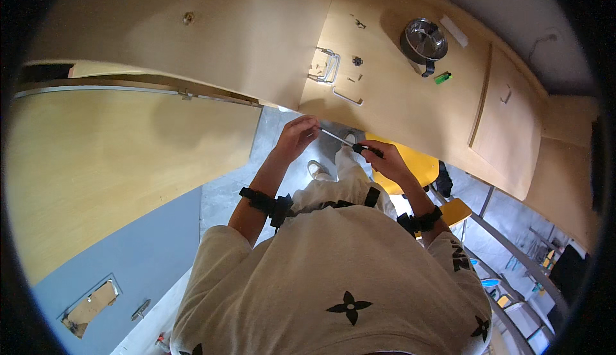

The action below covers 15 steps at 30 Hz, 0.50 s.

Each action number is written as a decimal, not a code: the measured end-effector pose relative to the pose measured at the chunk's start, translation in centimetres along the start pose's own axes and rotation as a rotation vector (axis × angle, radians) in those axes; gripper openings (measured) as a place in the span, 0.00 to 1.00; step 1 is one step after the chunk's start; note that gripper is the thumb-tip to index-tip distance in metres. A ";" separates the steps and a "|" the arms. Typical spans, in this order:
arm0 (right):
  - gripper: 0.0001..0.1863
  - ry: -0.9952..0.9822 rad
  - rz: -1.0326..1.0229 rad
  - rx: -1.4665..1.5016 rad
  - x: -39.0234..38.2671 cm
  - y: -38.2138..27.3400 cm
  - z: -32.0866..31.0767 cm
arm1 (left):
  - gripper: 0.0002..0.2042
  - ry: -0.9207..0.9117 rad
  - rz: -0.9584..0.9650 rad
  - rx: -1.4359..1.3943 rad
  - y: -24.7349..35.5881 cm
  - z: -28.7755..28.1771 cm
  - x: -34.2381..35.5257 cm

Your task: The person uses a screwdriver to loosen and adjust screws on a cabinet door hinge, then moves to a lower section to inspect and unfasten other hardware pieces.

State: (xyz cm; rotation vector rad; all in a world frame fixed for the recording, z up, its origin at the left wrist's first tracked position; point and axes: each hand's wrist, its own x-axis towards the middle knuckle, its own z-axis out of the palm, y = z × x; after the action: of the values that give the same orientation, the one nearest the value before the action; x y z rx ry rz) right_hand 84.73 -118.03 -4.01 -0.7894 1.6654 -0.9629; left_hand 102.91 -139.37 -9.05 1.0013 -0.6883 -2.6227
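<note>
My right hand [385, 159] is wrapped round the black handle of a screwdriver [339, 138]. Its thin metal shaft points left, toward my left hand [298, 137]. The fingers of that hand are pinched together at the screwdriver's tip, and whatever is between them is too small to make out. Both hands are just off the front edge of a light wooden desk [398, 108]. On the desk beyond them lie several metal bar handles [330, 66], a loose handle [348, 96] nearer the edge, and a few small screws [360, 78].
A small dark fitting [357, 61] and more screws [360, 25] lie farther back. At the right are a metal cup [425, 39], a green lighter [443, 78] and a white strip [454, 31]. A wooden panel [128, 137] stands left; a yellow chair [407, 162] is under the desk.
</note>
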 end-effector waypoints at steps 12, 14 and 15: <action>0.13 0.035 -0.042 0.037 -1.5 -0.9 3.6 | 0.08 -0.050 0.012 0.041 -0.9 -2.5 -2.7; 0.13 0.036 -0.071 0.028 -1.4 -1.0 4.1 | 0.07 -0.014 0.014 0.028 -0.9 -2.8 -3.2; 0.13 0.018 -0.001 0.076 -1.4 -1.1 4.3 | 0.07 -0.015 0.016 0.028 -1.0 -3.0 -3.4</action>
State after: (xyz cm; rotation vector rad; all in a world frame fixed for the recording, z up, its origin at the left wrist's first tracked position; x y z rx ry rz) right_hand 89.33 -118.33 -3.13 -0.7327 1.6342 -1.0313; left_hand 107.37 -138.22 -9.56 0.9811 -0.7355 -2.6157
